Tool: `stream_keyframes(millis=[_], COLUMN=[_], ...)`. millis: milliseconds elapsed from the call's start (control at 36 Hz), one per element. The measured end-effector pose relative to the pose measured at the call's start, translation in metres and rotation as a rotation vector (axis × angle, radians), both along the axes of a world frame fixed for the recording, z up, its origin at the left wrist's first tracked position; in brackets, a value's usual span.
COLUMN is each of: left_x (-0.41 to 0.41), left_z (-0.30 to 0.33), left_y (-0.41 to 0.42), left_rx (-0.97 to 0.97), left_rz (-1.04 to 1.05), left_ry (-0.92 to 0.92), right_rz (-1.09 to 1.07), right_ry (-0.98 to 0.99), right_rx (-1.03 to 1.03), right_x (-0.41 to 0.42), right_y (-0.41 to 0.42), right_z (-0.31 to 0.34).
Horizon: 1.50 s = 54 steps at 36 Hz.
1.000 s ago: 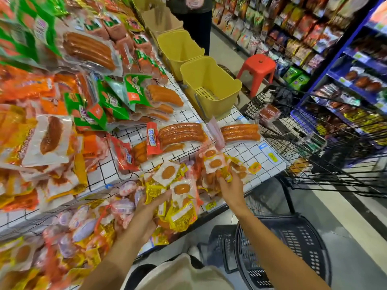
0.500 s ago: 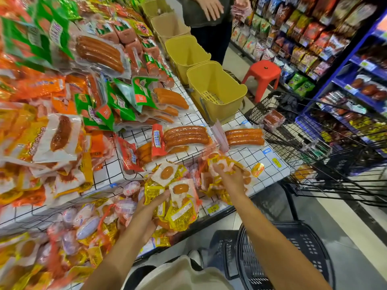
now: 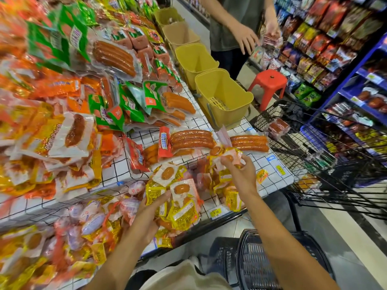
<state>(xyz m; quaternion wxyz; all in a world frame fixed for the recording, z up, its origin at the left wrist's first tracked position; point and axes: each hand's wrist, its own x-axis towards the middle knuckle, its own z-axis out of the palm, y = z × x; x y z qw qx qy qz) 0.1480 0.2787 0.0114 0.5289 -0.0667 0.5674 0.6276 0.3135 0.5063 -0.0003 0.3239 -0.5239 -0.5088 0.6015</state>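
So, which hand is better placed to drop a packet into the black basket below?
Probably the right. The right hand pinches one sausage packet, and its forearm passes over the black basket. The left hand grips a bundle of yellow packets farther left.

Right hand (image 3: pixel 240 176) pinching sausage packet (image 3: pixel 232 156), left hand (image 3: pixel 144 218) holding yellow packets (image 3: pixel 185 215)

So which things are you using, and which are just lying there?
In use: left hand holding a bunch of small yellow-and-white sausage packets; right hand pinching one more sausage packet.
Lying about: yellow plastic bin, red plastic stool, black wire trolley, clear pack of long sausages.
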Motion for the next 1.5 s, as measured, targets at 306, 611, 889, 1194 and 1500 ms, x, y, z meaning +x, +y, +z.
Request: stream_keyframes(millis=[306,611,889,1194,1500], left_x=[-0.010,-0.023,-0.037,-0.064,-0.061], left_z=[0.008,0.019,0.026,0.025,0.017], left_y=[-0.013,-0.042,-0.085,-0.142,-0.168], left_rx=[0.024,0.068,0.070,0.092,0.141], left_rz=[0.058,0.137,0.162,-0.015,-0.170], left_ry=[0.045,0.018,0.016,0.035,0.039], right_rz=[0.154,0.245,0.178,-0.058,-0.200], right_ry=[0.152,0.081,0.066,0.276,0.171], right_rx=[0.022,0.054,0.061,-0.150,-0.098], right_x=[-0.009,-0.023,-0.027,-0.020,0.032], right_y=[-0.011,-0.056,-0.101,-0.184,-0.267], right_z=[0.066,0.047,0.040,0.055,0.037])
